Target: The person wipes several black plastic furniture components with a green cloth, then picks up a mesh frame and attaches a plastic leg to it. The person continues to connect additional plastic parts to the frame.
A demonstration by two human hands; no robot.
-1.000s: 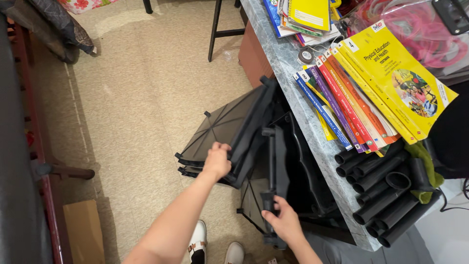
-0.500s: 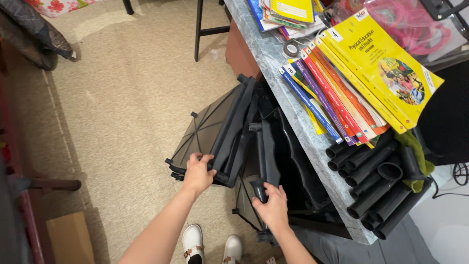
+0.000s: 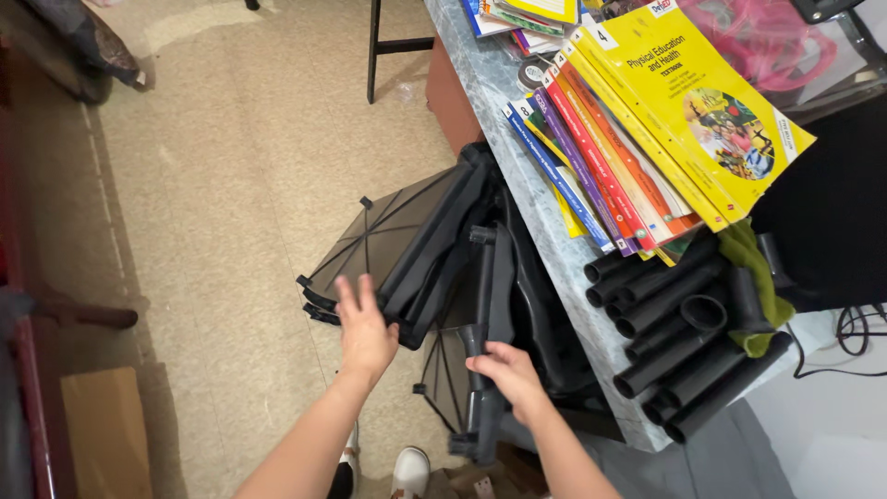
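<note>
Resting flat on black folded panels (image 3: 434, 249), left hand (image 3: 363, 328) spread open, right hand (image 3: 506, 372) seemingly gripping a black frame bar (image 3: 490, 305)

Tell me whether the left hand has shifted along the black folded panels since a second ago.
Yes. The left hand has slid off the thick folded frame, away from the table edge, toward the panels' outer corner over the floor, fingers now spread.

Open floor (image 3: 231, 185) left of the stacked black panels (image 3: 434, 249); a hand passes freely there. Right side blocked: table edge (image 3: 517, 176) just beside the panels, overhung by fanned books (image 3: 637, 139) and black tubes (image 3: 674, 333). Gap between panels and table looks narrow, possibly too tight. Cardboard box (image 3: 106, 430) sits lower left, chair legs (image 3: 374, 46) up top.
</note>
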